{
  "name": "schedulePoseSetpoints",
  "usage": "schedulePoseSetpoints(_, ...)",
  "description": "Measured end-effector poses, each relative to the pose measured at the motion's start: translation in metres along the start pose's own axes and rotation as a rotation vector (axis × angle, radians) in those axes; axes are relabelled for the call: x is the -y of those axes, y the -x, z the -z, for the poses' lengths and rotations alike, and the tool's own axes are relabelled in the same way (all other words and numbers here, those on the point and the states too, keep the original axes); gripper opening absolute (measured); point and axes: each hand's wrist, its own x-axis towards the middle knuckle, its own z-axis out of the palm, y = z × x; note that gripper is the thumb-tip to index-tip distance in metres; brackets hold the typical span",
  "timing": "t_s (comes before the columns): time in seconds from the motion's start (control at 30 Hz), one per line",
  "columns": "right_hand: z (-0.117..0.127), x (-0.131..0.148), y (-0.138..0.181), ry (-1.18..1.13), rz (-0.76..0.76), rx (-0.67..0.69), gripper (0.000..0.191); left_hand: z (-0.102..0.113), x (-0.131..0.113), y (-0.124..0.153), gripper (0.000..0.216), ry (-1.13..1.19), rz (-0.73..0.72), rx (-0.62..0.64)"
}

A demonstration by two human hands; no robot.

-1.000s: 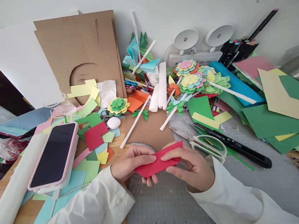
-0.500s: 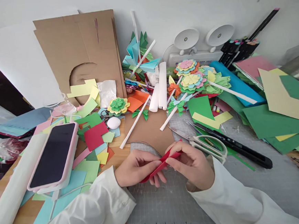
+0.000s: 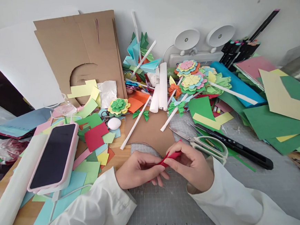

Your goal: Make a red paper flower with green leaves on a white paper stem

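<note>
So nearest you've got a grey gridded cutting mat (image 3: pixel 170 208) on the wooden worktop (image 3: pixel 23 214); the little marks along its near edge are too small to read. Just above the mat, in the middle, is a piece of red paper (image 3: pixel 173 155), held by both hands. It's bright red, plain, folded into a narrow strip with a crisp edge, and partly hidden by fingers. Its long axis runs on a slant, one end to the near left, the other to the far right. The left hand (image 3: pixel 137 170) pinches the near-left part under its thumb, other fingers loosely spread beneath; the right hand (image 3: pixel 193 164) has the far-right part between thumb and fingertips.

Left of them there's a phone (image 3: pixel 53 158) in a pink case, screen dark. Right of them, cream-handled scissors (image 3: pixel 222 152) lie beside a black cutter (image 3: pixel 235 146). Farther back: a piece of brown cardboard (image 3: pixel 151 124), then layered paper flowers (image 3: pixel 193 81), and a white twin-head lamp (image 3: pixel 187 40) against the wall.
</note>
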Motion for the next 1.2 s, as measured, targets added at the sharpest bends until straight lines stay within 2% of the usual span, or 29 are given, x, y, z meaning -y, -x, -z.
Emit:
schedulePoseSetpoints(0.17,-0.0012,0.0002,-0.0003,0.012,-0.054,-0.017,0.015,-0.0007,0.0001,0.0004,0.042,-0.057,-0.02,-0.004)
schedulePoseSetpoints(0.63,-0.0028,-0.0055,0.0013,0.03,-0.082,-0.034,0.016,-0.0041,0.0059,-0.0014,0.044,-0.165,-0.078,-0.036)
schedulePoseSetpoints(0.77,-0.0046,-0.0045,0.0028,-0.049,-0.067,-0.06,0.015,-0.0056,0.0053,-0.001,0.043,-0.193,-0.106,-0.065)
schedulePoseSetpoints(0.93,-0.0045,0.0,-0.0009,-0.26,-0.03,-0.101,0.049,-0.0057,0.0009,0.0016,0.042,-0.159,-0.148,-0.1)
schedulePoseSetpoints(1.0,-0.0037,0.0006,-0.0025,-0.288,-0.065,-0.056,0.045,-0.0059,-0.0005,0.0026,0.042,-0.147,-0.156,-0.1)
schedulePoseSetpoints(1.1,-0.004,0.0003,-0.0016,-0.284,-0.104,0.088,0.017,-0.0071,-0.0012,0.0036,0.042,-0.145,-0.17,-0.059)
schedulePoseSetpoints(1.2,-0.0052,-0.0001,0.0019,-0.266,-0.066,0.151,0.024,-0.0084,-0.0007,0.0041,0.04,-0.158,-0.193,-0.021)
